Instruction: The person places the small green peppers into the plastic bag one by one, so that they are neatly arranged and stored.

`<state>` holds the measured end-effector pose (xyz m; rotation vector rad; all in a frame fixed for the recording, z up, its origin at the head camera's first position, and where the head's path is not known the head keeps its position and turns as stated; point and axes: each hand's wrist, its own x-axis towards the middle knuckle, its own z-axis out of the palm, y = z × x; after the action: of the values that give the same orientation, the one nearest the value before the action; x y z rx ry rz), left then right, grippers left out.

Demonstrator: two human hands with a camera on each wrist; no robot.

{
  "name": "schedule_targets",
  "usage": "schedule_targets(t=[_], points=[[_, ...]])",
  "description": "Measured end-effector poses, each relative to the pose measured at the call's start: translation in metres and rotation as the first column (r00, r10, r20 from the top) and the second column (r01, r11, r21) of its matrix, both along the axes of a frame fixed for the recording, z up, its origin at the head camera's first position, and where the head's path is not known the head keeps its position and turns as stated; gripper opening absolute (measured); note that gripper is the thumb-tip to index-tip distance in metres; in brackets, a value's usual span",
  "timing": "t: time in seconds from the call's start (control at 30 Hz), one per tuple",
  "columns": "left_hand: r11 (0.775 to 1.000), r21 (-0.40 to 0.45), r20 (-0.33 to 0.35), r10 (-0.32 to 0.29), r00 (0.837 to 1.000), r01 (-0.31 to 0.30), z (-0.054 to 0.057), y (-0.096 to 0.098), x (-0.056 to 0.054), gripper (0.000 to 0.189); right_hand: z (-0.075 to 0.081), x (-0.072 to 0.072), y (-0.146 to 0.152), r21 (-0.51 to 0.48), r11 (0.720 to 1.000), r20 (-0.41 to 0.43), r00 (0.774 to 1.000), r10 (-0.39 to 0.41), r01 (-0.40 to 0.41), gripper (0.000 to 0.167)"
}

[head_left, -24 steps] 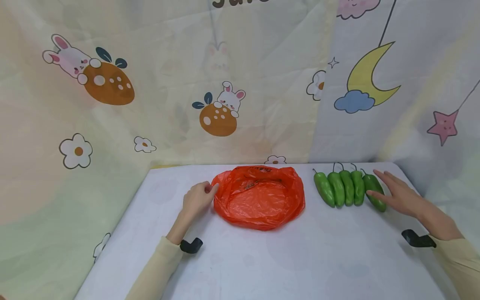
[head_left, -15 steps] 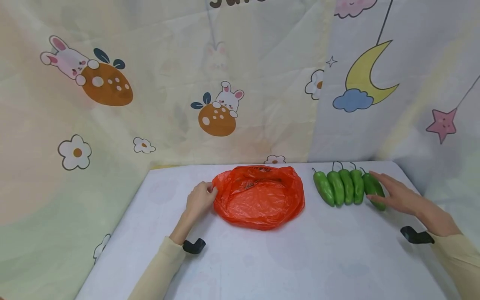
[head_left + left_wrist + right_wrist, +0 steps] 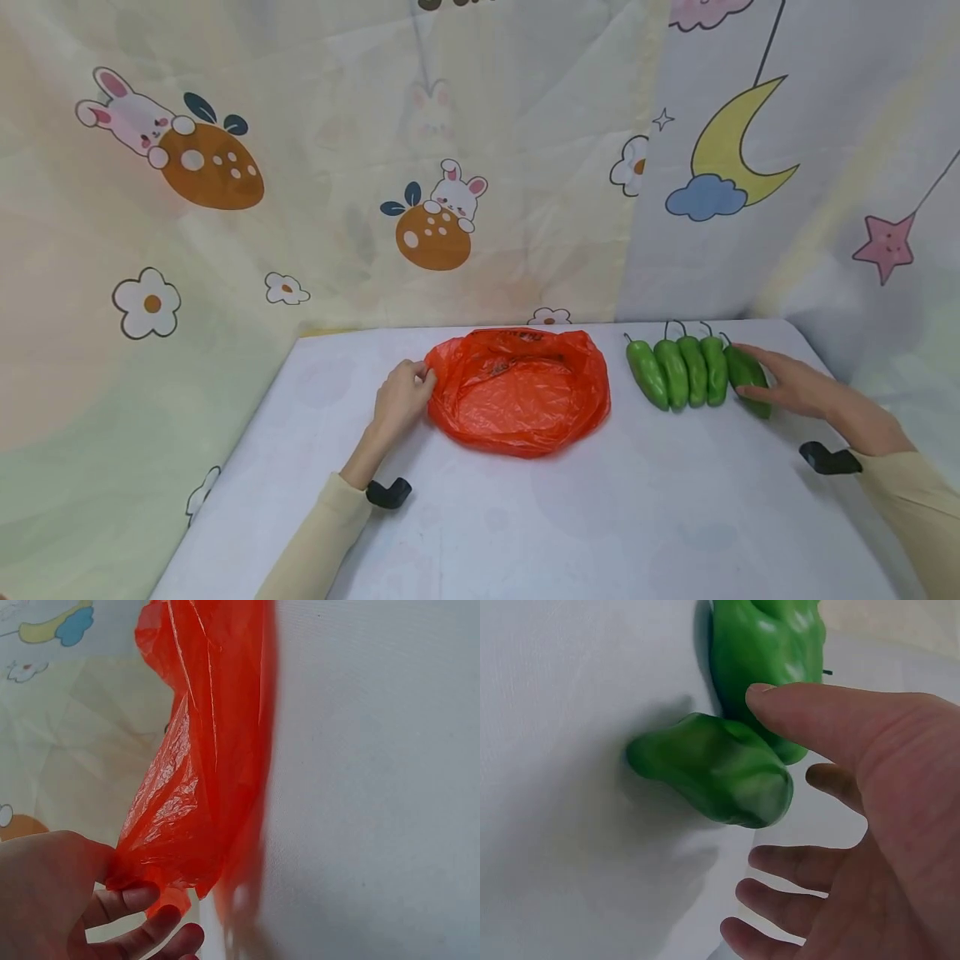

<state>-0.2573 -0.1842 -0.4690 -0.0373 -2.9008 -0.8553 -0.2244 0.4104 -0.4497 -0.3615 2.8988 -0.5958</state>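
A red plastic bag [image 3: 517, 396] lies opened out on the white table, its mouth toward me. My left hand [image 3: 401, 398] pinches the bag's left rim between thumb and index finger; the left wrist view shows the thin film [image 3: 169, 817] drawn to that grip. Five or so is not needed to see: several green peppers [image 3: 693, 371] lie in a row on the right. Over the rightmost pepper [image 3: 716, 772] hovers my right hand [image 3: 806, 392], thumb on the near side and fingers on the far side. In the right wrist view its digits are spread, apart from that pepper.
The white tabletop [image 3: 600, 517] stretches in front of the bag and peppers. Behind it hangs a printed cloth [image 3: 540, 208] with bunnies, flowers and a moon, meeting the table's back edge. Black wrist cameras [image 3: 388, 493] sit on both wrists.
My right hand has come down and left, closer around the rightmost pepper. My left hand has shifted slightly right and its fingers have drawn together on the bag's rim.
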Motion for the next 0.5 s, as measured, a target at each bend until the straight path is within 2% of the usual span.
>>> schedule_targets(t=[0.13,0.5], points=[[1.0,0.0,-0.022,-0.003,1.0,0.003,-0.003,0.0,-0.002,0.028,-0.003,-0.002,0.001,0.02,1.0,0.038,0.999,-0.017,0.016,0.086],[1.0,0.012,-0.032,-0.003,0.999,0.003,-0.005,0.001,-0.002,0.026,-0.012,-0.004,0.001,-0.004,1.0,0.033,0.999,-0.017,0.017,0.088]])
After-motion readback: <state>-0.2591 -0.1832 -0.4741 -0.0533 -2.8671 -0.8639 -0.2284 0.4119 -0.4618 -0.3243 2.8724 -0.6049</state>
